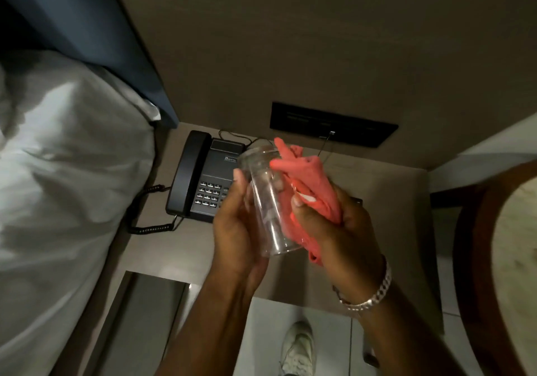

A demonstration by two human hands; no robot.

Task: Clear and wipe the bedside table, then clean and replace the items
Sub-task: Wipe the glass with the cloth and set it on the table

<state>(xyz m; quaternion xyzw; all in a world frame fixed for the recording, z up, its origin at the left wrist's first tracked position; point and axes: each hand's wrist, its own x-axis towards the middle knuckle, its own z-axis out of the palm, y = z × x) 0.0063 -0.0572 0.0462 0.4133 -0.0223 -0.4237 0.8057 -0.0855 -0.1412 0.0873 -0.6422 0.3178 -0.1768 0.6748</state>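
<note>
A clear drinking glass (266, 198) is held tilted above the bedside table (386, 201), its mouth pointing away from me. My left hand (236, 230) grips the glass from the left side. My right hand (334, 230) is closed on a bunched coral-pink cloth (308, 183), which presses against the right side of the glass. A silver bracelet sits on my right wrist. A black desk phone (203, 178) rests at the back left of the table, partly hidden by my left hand.
A bed with white linen (64, 186) lies to the left, with a blue headboard (96, 26) behind it. A black switch panel (334, 124) is on the wall above the table. A round wooden table (499, 259) stands at the right. My white shoe (297, 346) shows on the tiled floor.
</note>
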